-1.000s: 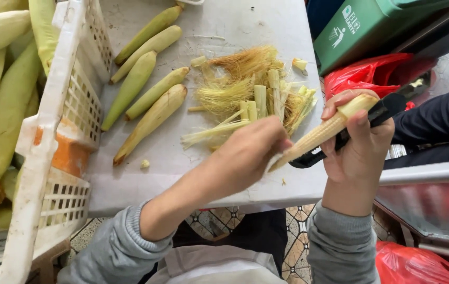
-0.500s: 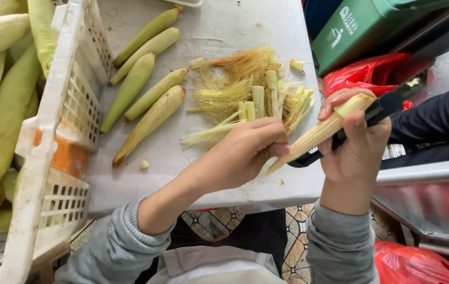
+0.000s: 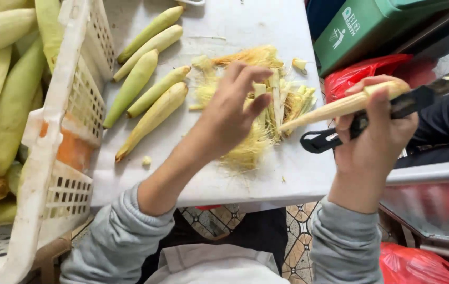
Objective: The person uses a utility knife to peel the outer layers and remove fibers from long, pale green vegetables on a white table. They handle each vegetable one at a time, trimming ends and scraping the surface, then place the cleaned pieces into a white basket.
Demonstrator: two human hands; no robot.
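Corn, peeled and pale, lies slantwise in the right hand, which is clenched round it together with a black knife out past the table edge. The left hand hovers loose-fingered over the husks, gripping nothing. Five cobs lie beside the white crate.

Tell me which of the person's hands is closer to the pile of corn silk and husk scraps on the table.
Left. The left hand is spread directly over the pile of silk and husk scraps, covering part of it. The right hand is off the pile's right side, past the table edge, holding a peeled cob and a black-handled knife.
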